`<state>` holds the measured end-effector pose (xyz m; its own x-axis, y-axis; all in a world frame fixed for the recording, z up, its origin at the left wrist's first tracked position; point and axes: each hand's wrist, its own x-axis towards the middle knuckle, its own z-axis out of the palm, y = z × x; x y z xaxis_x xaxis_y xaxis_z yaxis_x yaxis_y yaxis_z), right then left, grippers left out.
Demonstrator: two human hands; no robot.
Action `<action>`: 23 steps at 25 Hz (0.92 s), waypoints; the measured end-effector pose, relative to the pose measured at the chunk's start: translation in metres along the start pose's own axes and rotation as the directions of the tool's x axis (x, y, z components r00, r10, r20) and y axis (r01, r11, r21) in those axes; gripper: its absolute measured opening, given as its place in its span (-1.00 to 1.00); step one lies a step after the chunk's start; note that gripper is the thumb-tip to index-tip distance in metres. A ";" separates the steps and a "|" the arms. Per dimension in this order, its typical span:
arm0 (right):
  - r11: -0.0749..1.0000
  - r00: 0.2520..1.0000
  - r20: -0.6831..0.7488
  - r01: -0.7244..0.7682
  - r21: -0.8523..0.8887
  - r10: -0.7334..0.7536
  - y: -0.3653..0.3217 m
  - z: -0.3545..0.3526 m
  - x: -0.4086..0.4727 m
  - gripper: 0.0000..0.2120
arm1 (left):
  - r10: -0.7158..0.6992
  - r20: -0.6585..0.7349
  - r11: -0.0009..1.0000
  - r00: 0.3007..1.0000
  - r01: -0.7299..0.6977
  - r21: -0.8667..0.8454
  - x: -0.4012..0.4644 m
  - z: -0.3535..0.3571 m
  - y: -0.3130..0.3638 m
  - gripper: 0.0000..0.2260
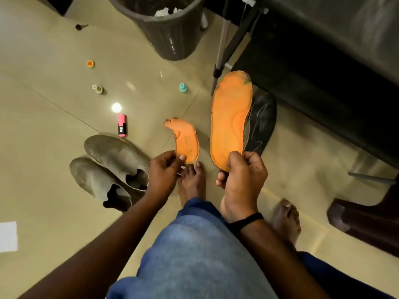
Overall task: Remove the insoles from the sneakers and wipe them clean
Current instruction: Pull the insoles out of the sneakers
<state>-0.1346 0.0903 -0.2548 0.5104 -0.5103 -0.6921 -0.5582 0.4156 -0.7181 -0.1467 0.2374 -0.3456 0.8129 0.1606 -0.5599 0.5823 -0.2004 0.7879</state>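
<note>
Head view: both insoles are out and up in the air, one per hand, over a tiled floor.
Left hand point(164, 169): fingers pinch the heel end of the smaller-looking orange insole point(185, 141), which curls away toward its toe tip.
Right hand point(241, 171): fingers and thumb wrap the heel of the long orange insole point(231, 117), held up nearly flat to the camera, dark grime along its top right edge.
Sneakers point(114, 169): the grey pair sits side by side on the floor just left of the left hand, openings dark, no insole showing inside.
Step in hand: removal looks done; this reads as the pause between pulling out and wiping.
What's missing: no cloth or wipe shows in either hand or anywhere near them.
Next move calls for: freeing one hand, I'd say, so one insole goes down and something to wipe with gets picked up; the grimy toe edge wants attention first.
Around the scene: a dark bin point(168, 24) with white paper in it stands ahead, a pink highlighter point(122, 125) lies beyond the sneakers, small caps are scattered on the floor, bare feet below the hands.
</note>
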 end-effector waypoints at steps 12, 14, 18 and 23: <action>0.895 0.945 0.288 0.256 -0.364 -0.153 0.040 0.006 0.019 -0.94 | -0.502 -0.061 0.854 0.863 0.483 -0.193 0.041 0.045 -0.029 -0.69; 0.873 0.926 0.356 0.273 -0.404 -0.125 0.050 0.028 0.032 -0.91 | -0.506 -0.075 0.848 0.859 0.480 -0.226 0.043 0.035 -0.036 -0.72; 0.829 0.895 0.441 0.290 -0.479 -0.058 0.071 0.075 0.051 -0.90 | -0.547 -0.056 0.786 0.835 0.490 -0.378 0.037 0.021 -0.048 -0.83; 0.589 0.885 0.381 0.162 -0.792 0.268 0.107 0.077 0.079 -0.94 | -0.648 -0.049 0.692 0.760 0.560 -0.455 0.028 0.030 -0.066 -0.75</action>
<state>-0.1034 0.1527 -0.3922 0.5511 -0.0531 -0.8328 -0.7637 -0.4341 -0.4778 -0.1622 0.2259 -0.4212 0.2398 0.2995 -0.9235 0.8520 0.3911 0.3481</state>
